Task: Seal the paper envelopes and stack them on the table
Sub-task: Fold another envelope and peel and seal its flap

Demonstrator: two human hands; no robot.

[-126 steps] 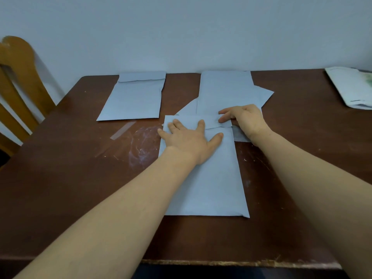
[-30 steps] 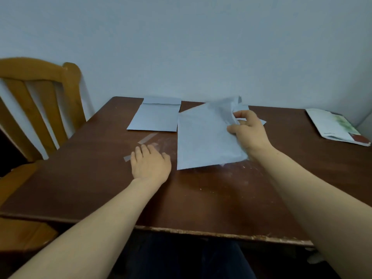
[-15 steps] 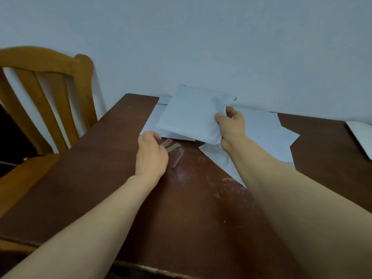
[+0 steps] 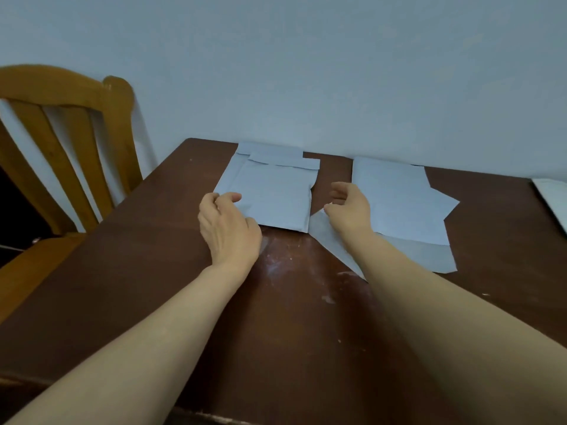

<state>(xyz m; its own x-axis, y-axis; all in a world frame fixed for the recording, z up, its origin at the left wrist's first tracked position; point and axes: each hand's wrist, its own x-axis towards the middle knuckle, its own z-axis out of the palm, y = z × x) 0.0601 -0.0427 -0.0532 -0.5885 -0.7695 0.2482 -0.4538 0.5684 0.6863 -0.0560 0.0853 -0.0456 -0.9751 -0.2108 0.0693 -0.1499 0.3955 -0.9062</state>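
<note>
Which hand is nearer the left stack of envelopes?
Left. The left hand touches the left stack at its near left corner. The right hand is just off its right edge, apart from it, at the right pile.

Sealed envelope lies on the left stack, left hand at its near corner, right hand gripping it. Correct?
No: head view shows the right hand open beside the sealed envelope, holding nothing. It lies on the left stack, left hand at its near corner.

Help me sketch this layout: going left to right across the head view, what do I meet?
Wooden chair → left hand → stacked envelopes → right hand → loose envelopes → white paper at the table's right edge.
</note>
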